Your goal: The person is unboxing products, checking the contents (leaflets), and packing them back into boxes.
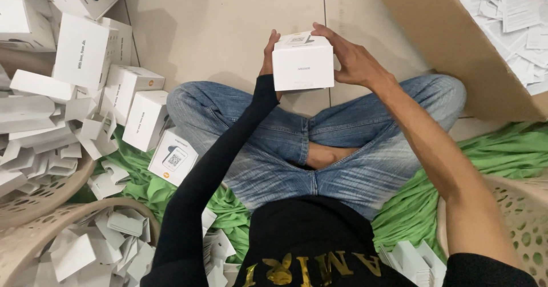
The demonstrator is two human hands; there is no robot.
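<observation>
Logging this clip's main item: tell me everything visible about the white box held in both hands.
The small white box looks like smooth cardboard, roughly cube-shaped and closed, with a label on its top face and faint print on the side facing the camera. It is held upright above the tiled floor, beyond the crossed legs. The left hand grips its left side, the right hand its right and top edge.

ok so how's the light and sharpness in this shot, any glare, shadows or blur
Head view: even, soft light with no hard glare; the white box held between the left hand and right hand is sharp; a soft shadow falls on the tiled floor at left; wide-lens bending shows at the edges, and the white carton pile is bright, nearly washed out.
</observation>
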